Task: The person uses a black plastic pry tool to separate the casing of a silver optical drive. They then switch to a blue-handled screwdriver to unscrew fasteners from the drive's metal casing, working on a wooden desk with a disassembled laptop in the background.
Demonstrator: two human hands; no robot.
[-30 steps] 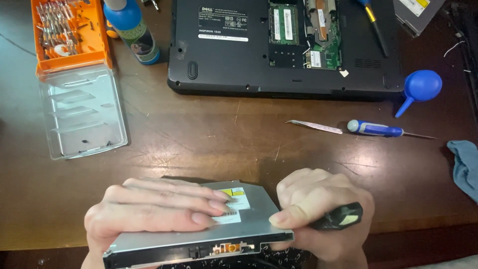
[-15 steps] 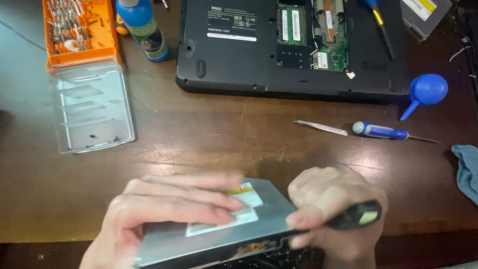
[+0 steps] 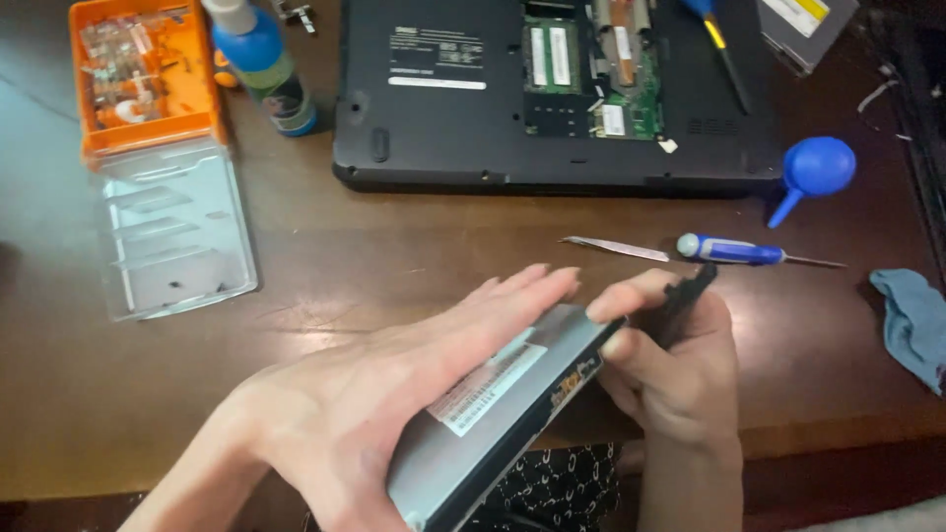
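Optical drive (image 3: 503, 404), slim and grey, held tilted over the table's near edge (image 3: 838, 433). Left hand (image 3: 394, 394) lies flat along its labelled top, fingers extended, gripping the casing. Right hand (image 3: 670, 365) pinches the drive's far end, also clasping a black-handled tool (image 3: 685, 300) (tip hidden). Opened laptop (image 3: 552, 89) lies along the far edge.

Beyond the 2 hands: 1 open black laptop base (image 3: 453, 108), 2 blue-handled screwdrivers (image 3: 734, 250), 1 blue rubber dust blower (image 3: 814, 167), 1 orange plastic bit case (image 3: 143, 79), 1 blue bottle (image 3: 261, 64), 1 metal tweezers (image 3: 616, 248); held: 1 silver flat optical drive (image 3: 473, 424).
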